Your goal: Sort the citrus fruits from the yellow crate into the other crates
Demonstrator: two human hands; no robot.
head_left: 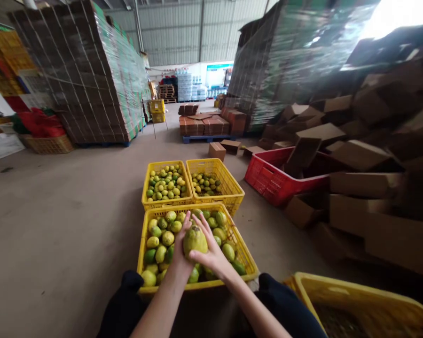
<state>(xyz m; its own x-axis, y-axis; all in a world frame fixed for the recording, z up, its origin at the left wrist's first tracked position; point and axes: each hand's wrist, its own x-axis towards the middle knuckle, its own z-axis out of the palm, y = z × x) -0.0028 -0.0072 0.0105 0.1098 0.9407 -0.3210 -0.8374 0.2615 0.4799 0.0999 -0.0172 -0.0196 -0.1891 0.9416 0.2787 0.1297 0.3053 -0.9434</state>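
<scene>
A large yellow-green lemon (195, 242) with a brown blemished end is cupped between both my hands, above the nearest crate. My left hand (182, 251) presses against its left side, fingers pointing up. On the right side, my right hand (211, 251) wraps it, with the thumb across the front. Below them is a yellow plastic crate (141, 249) filled with green and yellow lemons (161, 254). Part of that fruit is hidden behind my hands and forearms.
Beyond stand two more yellow crates, a left one (145, 188) full of lemons and a right one (232, 185) partly filled. A yellow crate (303, 286) sits at my right knee. Right of these are a red crate (268, 180) and heaped cardboard boxes (359, 202). Wrapped stacks flank the aisle.
</scene>
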